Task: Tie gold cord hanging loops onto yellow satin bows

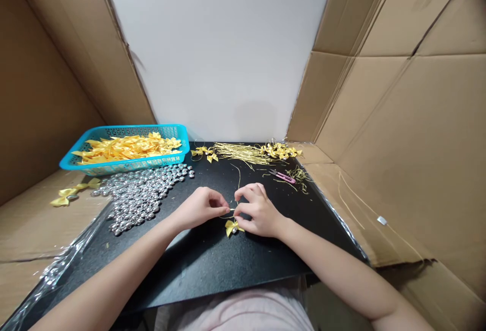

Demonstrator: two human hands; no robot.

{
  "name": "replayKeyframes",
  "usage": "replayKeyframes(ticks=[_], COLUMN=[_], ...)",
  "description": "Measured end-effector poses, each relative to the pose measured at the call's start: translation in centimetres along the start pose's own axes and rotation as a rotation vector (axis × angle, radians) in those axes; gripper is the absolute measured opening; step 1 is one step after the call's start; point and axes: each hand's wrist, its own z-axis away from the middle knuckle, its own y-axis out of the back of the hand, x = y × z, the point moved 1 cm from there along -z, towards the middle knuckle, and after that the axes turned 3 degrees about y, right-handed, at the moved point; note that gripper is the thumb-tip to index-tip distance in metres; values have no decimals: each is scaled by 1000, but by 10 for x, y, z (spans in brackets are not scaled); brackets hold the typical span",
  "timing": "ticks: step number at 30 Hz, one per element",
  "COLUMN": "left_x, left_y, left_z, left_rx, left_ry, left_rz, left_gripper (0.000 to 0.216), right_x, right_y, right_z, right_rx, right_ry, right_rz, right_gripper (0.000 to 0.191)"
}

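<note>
Black tabletop (197, 270): my L hand (201, 207) & R hand (260, 212) pinch gold cord (239, 175), prob. for control; yellow ribbon bow (230, 228) nearby.

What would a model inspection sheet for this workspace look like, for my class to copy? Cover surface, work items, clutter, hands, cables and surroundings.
Surface: black table.
Work items: yellow bow with a silver bead near the hands; blue basket of yellow ribbon pieces; loose bead pile; gold string bundle.
Clutter: string scraps beside pink snips.
Hands: left hand pinches a thin string; right hand is close by, grip unclear.
Cables: nothing seen; only a tagged string at right.
Surroundings: cardboard both sides, pale wall behind.
</note>
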Motion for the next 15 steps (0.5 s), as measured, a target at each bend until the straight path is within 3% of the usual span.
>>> replayKeyframes(ticks=[3, 9, 15], left_x=[2, 9, 2], left_y=[-2, -9, -1], left_z=[2, 5, -1], left_rx=[110, 346, 342], left_ry=[-29, -36, -11], left_rz=[-125, -192, 412], left_gripper=[8, 11, 26], right_x=[-1, -4, -2], right_y=[-2, -6, -2], right_z=[0, 1, 0], right_rx=[1, -36, 61], right_ry=[26, -7, -67], right_rz=[-13, -29, -20], right_gripper=[5, 4, 5])
